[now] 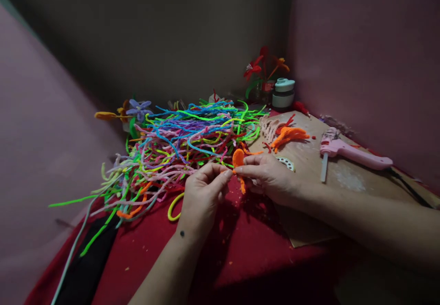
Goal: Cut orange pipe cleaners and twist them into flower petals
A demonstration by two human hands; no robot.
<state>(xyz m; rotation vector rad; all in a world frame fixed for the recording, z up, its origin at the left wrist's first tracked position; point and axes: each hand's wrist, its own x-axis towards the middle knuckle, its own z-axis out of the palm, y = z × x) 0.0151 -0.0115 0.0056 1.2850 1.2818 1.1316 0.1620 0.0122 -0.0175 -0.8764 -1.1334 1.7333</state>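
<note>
An orange pipe cleaner (238, 157), bent into a rounded loop with a short tail hanging below, is held up between my hands. My right hand (271, 176) pinches it at the base of the loop from the right. From the left, my left hand (205, 188) has thumb and forefinger closed at the same spot, gripping the narrow part; the exact end in its fingertips is hidden. Behind my hands lies a large tangled heap of colourful pipe cleaners (178, 144). Several bent orange pieces (290, 135) rest beyond my right hand.
A pink glue gun (357, 153) lies on a brown board (309, 176) at right, its cord running off right. A lidded jar (283, 93) and red flowers (253, 68) stand at the back. A purple flower (138, 109) is at left. Red cloth (151, 254) covers the table.
</note>
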